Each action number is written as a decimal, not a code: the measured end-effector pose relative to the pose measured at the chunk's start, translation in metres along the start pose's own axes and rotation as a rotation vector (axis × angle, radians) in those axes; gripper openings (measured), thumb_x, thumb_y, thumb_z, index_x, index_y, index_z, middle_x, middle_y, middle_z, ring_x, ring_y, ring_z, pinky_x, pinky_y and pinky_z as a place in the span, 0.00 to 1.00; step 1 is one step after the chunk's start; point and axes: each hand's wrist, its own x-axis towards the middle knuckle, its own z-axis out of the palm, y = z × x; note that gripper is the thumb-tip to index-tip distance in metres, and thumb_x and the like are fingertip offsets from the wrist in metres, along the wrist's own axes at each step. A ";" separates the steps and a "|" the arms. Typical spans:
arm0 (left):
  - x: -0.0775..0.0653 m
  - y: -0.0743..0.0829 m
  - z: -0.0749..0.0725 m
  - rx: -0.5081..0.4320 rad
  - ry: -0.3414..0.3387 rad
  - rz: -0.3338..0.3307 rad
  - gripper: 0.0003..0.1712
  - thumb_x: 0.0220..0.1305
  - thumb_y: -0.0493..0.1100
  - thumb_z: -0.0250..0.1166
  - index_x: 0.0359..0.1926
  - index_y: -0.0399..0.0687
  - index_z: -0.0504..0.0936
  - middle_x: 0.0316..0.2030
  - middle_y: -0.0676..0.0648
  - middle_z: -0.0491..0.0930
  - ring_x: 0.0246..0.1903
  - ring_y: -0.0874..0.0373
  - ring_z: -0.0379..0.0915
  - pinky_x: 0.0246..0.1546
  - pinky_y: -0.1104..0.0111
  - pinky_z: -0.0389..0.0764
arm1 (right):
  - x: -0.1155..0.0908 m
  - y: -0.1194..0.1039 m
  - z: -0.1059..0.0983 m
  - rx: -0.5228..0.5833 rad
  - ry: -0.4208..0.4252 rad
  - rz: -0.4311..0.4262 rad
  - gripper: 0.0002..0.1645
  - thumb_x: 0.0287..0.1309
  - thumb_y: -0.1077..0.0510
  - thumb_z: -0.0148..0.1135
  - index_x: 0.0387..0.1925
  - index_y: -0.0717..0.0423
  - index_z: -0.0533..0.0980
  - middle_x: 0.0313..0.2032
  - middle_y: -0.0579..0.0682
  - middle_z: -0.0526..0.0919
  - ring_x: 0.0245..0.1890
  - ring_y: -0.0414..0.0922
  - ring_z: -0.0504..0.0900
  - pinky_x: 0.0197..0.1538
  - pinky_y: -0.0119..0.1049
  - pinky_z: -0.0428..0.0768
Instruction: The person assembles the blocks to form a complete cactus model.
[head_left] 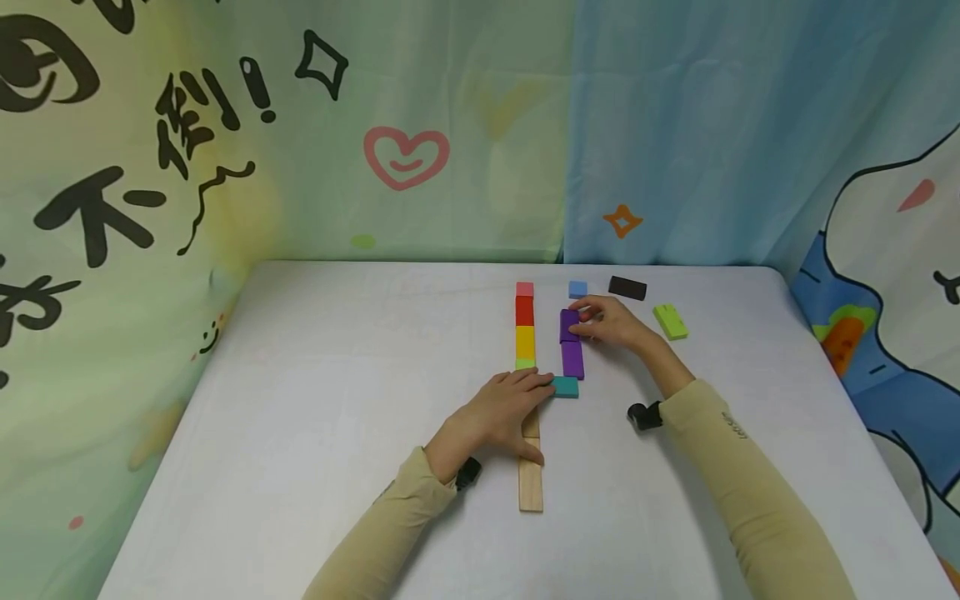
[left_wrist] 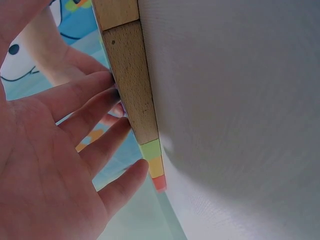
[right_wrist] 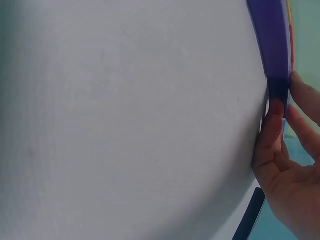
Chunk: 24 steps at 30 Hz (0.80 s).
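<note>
My right hand [head_left: 611,321] pinches the upper purple block [head_left: 569,325] between thumb and fingers. Another purple block [head_left: 573,361] lies end to end with it, nearer me. In the right wrist view, my fingertips [right_wrist: 274,114] are at the far end of the purple row [right_wrist: 274,45]. My left hand [head_left: 504,410] lies over a straight row of blocks, its fingers spread and fairly straight. Its fingertips [left_wrist: 125,125] touch a plain wooden block [left_wrist: 132,85] in the left wrist view. Beside those fingers is a teal block [head_left: 566,387], partly covered by them.
Beyond my left hand the row continues with green [head_left: 525,364], yellow [head_left: 525,342], red [head_left: 524,311] and pink [head_left: 524,288] blocks. Plain wooden blocks [head_left: 531,487] extend toward me. Blue [head_left: 577,289], black [head_left: 627,288] and lime green [head_left: 671,322] blocks lie around my right hand.
</note>
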 end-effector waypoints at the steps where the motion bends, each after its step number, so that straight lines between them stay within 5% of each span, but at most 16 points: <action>1: 0.000 0.000 0.000 -0.001 0.000 0.000 0.61 0.45 0.73 0.72 0.75 0.50 0.61 0.75 0.51 0.56 0.75 0.54 0.46 0.71 0.58 0.56 | 0.001 0.001 0.000 -0.010 0.004 0.009 0.26 0.61 0.59 0.67 0.58 0.65 0.73 0.49 0.68 0.75 0.38 0.53 0.76 0.36 0.32 0.81; 18: 0.002 0.002 -0.002 -0.004 -0.001 0.009 0.61 0.45 0.73 0.72 0.75 0.50 0.61 0.75 0.51 0.56 0.75 0.53 0.46 0.71 0.58 0.56 | -0.004 -0.002 -0.003 -0.040 -0.001 0.024 0.26 0.64 0.60 0.64 0.61 0.65 0.71 0.52 0.69 0.75 0.42 0.56 0.76 0.39 0.34 0.81; 21: 0.002 0.001 -0.002 -0.004 -0.003 0.008 0.61 0.45 0.73 0.72 0.75 0.49 0.61 0.75 0.51 0.56 0.75 0.53 0.46 0.71 0.58 0.56 | -0.005 -0.004 -0.004 -0.014 0.052 0.023 0.26 0.65 0.58 0.64 0.61 0.64 0.72 0.50 0.67 0.77 0.41 0.55 0.78 0.37 0.33 0.80; 24: 0.001 0.001 -0.002 -0.005 -0.003 0.006 0.61 0.45 0.72 0.72 0.75 0.49 0.61 0.75 0.51 0.56 0.75 0.53 0.46 0.71 0.58 0.56 | -0.010 -0.006 -0.011 -0.013 0.193 0.007 0.25 0.65 0.56 0.64 0.59 0.66 0.74 0.48 0.67 0.79 0.42 0.57 0.79 0.39 0.37 0.80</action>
